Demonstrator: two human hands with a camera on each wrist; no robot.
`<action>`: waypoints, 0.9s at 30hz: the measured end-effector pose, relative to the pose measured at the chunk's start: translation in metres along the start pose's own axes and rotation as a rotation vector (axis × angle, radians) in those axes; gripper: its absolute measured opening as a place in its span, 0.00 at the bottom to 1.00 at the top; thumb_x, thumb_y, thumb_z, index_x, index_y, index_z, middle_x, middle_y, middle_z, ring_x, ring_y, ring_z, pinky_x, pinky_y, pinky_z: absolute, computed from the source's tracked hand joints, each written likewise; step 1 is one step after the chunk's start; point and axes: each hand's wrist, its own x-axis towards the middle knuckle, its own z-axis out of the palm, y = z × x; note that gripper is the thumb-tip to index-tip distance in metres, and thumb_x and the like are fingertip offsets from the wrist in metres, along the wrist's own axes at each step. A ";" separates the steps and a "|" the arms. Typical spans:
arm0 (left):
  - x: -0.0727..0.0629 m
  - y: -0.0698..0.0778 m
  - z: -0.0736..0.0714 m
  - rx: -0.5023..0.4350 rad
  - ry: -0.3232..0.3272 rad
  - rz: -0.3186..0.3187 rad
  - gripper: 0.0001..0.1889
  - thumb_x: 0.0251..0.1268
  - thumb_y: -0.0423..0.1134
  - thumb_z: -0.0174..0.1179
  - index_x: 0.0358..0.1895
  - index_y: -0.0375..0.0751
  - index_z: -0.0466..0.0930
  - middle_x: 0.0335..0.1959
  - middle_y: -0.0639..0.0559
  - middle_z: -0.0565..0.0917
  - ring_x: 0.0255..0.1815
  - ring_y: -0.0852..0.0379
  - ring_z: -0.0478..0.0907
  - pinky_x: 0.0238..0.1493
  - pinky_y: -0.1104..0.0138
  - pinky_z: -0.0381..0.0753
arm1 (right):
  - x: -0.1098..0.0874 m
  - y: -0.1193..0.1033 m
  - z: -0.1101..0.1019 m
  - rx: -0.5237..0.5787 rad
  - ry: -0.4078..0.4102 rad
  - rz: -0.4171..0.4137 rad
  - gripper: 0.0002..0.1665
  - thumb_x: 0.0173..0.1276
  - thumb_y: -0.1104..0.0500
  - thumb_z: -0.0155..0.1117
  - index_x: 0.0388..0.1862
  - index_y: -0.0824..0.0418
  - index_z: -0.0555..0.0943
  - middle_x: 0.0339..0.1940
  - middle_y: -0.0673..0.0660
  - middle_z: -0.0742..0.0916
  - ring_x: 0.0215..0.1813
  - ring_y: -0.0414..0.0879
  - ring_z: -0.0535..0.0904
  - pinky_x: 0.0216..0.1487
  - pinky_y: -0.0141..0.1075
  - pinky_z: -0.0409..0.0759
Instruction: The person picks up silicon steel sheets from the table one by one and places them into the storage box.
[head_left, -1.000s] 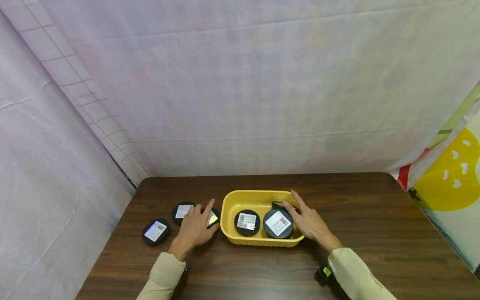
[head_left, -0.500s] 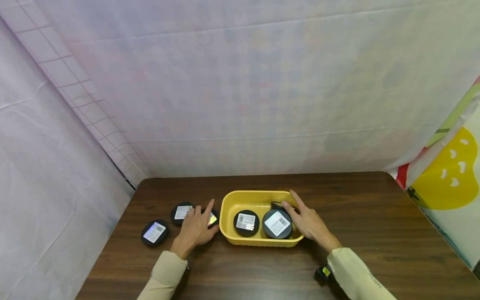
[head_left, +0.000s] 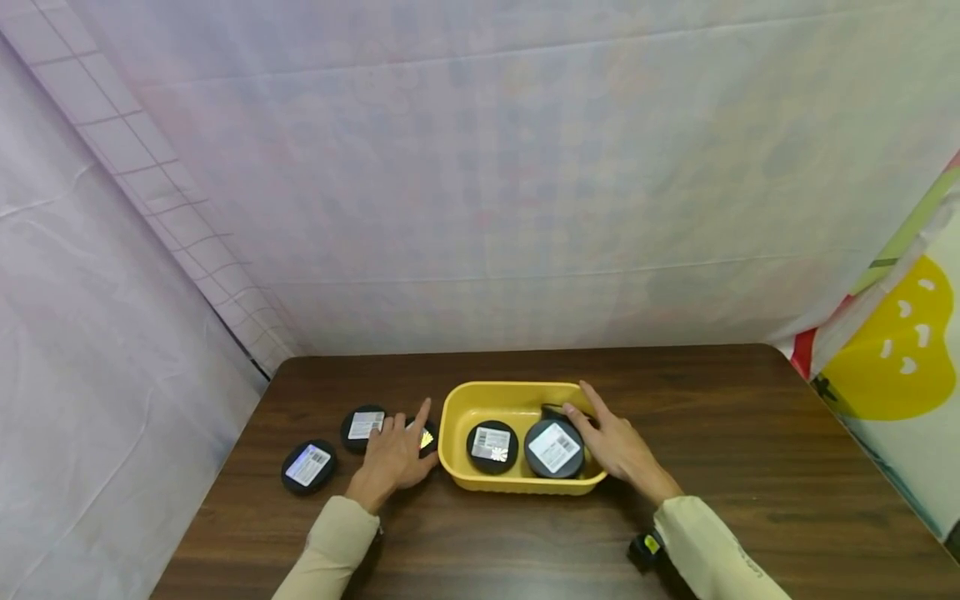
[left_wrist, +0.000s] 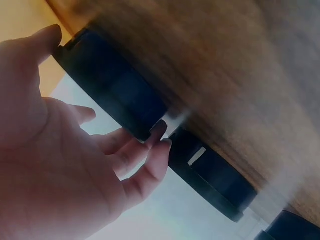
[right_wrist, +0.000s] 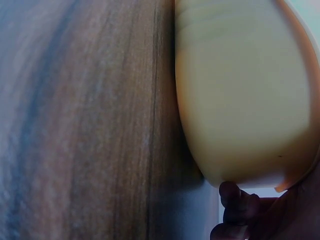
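My left hand reaches over a flat, round black container with a white label, left of the yellow bin. In the left wrist view the thumb is at one edge of this container and curled fingertips are at the other, beside a neighbouring black container. My right hand grips the bin's right end, thumb over the rim and fingers outside. Inside the bin lie two labelled round containers, one at left and one at right; a dark item behind the latter is partly hidden.
Two more labelled black containers lie farther left on the brown wooden table: one close by and one nearer the front. A small black device is at the right sleeve. White cloth hangs behind the table.
My left wrist has shifted slightly to the right over the round container. The right hand, the bin and the containers keep their places.
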 end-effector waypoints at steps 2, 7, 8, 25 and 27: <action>0.001 0.001 0.001 0.018 -0.005 -0.004 0.46 0.65 0.64 0.58 0.80 0.52 0.48 0.64 0.33 0.71 0.65 0.36 0.67 0.64 0.41 0.65 | 0.000 0.000 0.000 -0.002 0.001 -0.002 0.50 0.71 0.23 0.32 0.83 0.47 0.45 0.72 0.73 0.70 0.64 0.76 0.70 0.58 0.67 0.69; 0.002 0.001 0.005 0.058 -0.010 -0.003 0.46 0.65 0.66 0.57 0.80 0.52 0.49 0.64 0.34 0.71 0.65 0.37 0.67 0.65 0.41 0.64 | 0.000 0.000 0.000 -0.001 -0.004 -0.002 0.50 0.71 0.22 0.31 0.83 0.47 0.45 0.72 0.73 0.69 0.65 0.76 0.69 0.58 0.67 0.69; 0.003 0.001 0.005 0.066 -0.010 -0.001 0.46 0.65 0.66 0.56 0.80 0.53 0.49 0.64 0.34 0.71 0.65 0.37 0.67 0.65 0.41 0.64 | 0.000 0.000 0.000 -0.001 -0.005 -0.001 0.50 0.71 0.22 0.31 0.83 0.47 0.45 0.72 0.73 0.69 0.65 0.76 0.69 0.58 0.67 0.69; 0.006 0.000 0.006 0.146 -0.044 0.012 0.45 0.66 0.71 0.50 0.81 0.60 0.46 0.63 0.33 0.70 0.63 0.37 0.68 0.64 0.40 0.64 | 0.000 0.000 0.000 0.002 0.000 -0.003 0.50 0.71 0.22 0.32 0.83 0.46 0.45 0.71 0.73 0.70 0.65 0.75 0.70 0.58 0.67 0.70; 0.007 -0.001 0.006 0.143 -0.038 0.017 0.44 0.66 0.70 0.50 0.81 0.60 0.47 0.62 0.33 0.71 0.62 0.38 0.69 0.63 0.40 0.65 | 0.000 0.000 0.000 0.002 0.002 -0.005 0.50 0.71 0.22 0.32 0.83 0.46 0.45 0.71 0.73 0.70 0.65 0.75 0.70 0.58 0.67 0.69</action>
